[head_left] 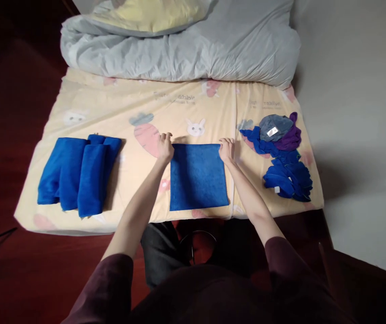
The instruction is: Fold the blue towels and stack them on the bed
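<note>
The blue cloth (198, 180) lies flat on the bed (128, 175), in the middle. It looks almost square, with straight sides and neat corners. It is smooth and plain, with a darker patch toward 9 o'clock. The left hand (165, 147) holds its corner at 10 o'clock, fingers bent. The right hand (227, 149) holds the corner at 2 o'clock. Folded blue cloths (91, 180) sit at 9 o'clock, and a messy pile (289, 175) at 3 o'clock.

A pale yellow sheet (101, 105) is printed with carrots (147, 138) and rabbits (196, 129); a grey quilt (247, 49) is bunched along its far side. Dark red flooring (6, 112) is seen at left, a pale wall (358, 112) at right.
</note>
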Tool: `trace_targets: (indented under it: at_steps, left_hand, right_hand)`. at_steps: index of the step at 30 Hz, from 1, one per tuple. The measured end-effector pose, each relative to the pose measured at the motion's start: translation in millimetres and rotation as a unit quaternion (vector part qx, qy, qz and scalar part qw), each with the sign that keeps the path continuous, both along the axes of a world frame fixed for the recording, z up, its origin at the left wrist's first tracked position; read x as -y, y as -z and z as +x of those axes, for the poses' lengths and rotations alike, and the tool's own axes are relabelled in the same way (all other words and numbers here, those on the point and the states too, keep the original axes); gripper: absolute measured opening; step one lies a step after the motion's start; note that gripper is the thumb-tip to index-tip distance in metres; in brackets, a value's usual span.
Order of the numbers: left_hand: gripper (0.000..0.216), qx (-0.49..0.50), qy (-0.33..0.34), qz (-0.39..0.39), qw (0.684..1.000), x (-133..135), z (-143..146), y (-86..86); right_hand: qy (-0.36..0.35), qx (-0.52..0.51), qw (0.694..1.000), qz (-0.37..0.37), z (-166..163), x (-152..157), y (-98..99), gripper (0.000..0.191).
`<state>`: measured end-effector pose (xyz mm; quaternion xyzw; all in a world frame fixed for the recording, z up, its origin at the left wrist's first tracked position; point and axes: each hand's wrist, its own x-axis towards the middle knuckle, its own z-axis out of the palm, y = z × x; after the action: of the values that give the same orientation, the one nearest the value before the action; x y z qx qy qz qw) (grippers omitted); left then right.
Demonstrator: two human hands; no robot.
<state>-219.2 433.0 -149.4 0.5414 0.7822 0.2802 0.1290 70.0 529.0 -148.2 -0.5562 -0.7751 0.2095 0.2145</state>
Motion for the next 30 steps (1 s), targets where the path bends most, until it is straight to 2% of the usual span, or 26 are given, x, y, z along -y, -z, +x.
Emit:
trace_targets:
  at_steps: [1, 3, 5, 6, 7, 9, 11, 13, 14, 16, 18, 20, 22, 25, 28, 30]
  left_hand:
    - [0.044, -0.017, 0.013, 0.030, 0.999, 9, 15, 5.3]
    - [0.051, -0.027, 0.086, 0.042, 0.995, 29, 42, 20.3]
    - [0.059, -0.016, 0.134, 0.028, 0.990, 45, 54, 37.5]
    - [0.063, -0.010, 0.137, 0.023, 0.990, 48, 53, 45.4]
    - [0.067, -0.004, 0.127, 0.019, 0.992, 49, 48, 52.1]
    - [0.071, 0.004, 0.095, 0.016, 0.995, 42, 31, 60.1]
    - [0.074, 0.005, 0.063, 0.019, 0.998, 32, 20, 59.9]
    - [0.075, -0.003, 0.050, 0.030, 0.998, 31, 27, 53.5]
    - [0.075, -0.009, 0.059, 0.036, 0.998, 36, 39, 49.6]
    - [0.074, -0.023, 0.113, 0.037, 0.993, 60, 70, 44.1]
    - [0.069, -0.025, 0.172, 0.019, 0.985, 97, 101, 43.6]
    - [0.067, -0.027, 0.166, 0.005, 0.986, 138, 117, 46.8]
    - [0.066, -0.035, 0.112, -0.003, 0.993, 175, 113, 50.2]
    - [0.067, -0.042, 0.061, -0.018, 0.997, 214, 94, 48.6]
    - [0.069, -0.030, 0.037, -0.025, 0.999, 239, 93, 37.0]
    - [0.070, -0.011, 0.056, -0.010, 0.998, 251, 108, 27.8]
  right_hand:
    - [-0.023, 0.022, 0.999, 0.033, -10, 14, 2.7, 0.037]
    - [-0.099, 0.058, 0.992, 0.060, -21, 44, 11.9, 0.046]
    - [-0.183, 0.086, 0.978, 0.047, -18, 66, 24.1, 0.052]
    - [-0.204, 0.097, 0.974, 0.037, -12, 69, 29.9, 0.055]
    - [-0.201, 0.106, 0.973, 0.027, -5, 68, 34.6, 0.058]
    - [-0.152, 0.123, 0.981, 0.008, 9, 54, 39.4, 0.062]
    - [-0.093, 0.141, 0.986, -0.005, 13, 39, 37.3, 0.062]
    - [-0.068, 0.152, 0.986, 0.002, 4, 42, 31.0, 0.062]
    - [-0.074, 0.151, 0.986, 0.015, -4, 53, 28.0, 0.062]
    - [-0.124, 0.138, 0.982, 0.041, -16, 91, 24.7, 0.062]
    - [-0.201, 0.123, 0.971, 0.045, -15, 135, 26.0, 0.061]
    - [-0.229, 0.123, 0.965, 0.033, 5, 167, 30.0, 0.061]
    - [-0.178, 0.134, 0.974, 0.030, 37, 178, 33.0, 0.063]
    - [-0.113, 0.157, 0.981, 0.020, 81, 173, 28.9, 0.063]
    - [-0.085, 0.162, 0.983, 0.016, 94, 184, 16.0, 0.061]
    - [-0.113, 0.140, 0.983, 0.027, 86, 210, 9.1, 0.061]
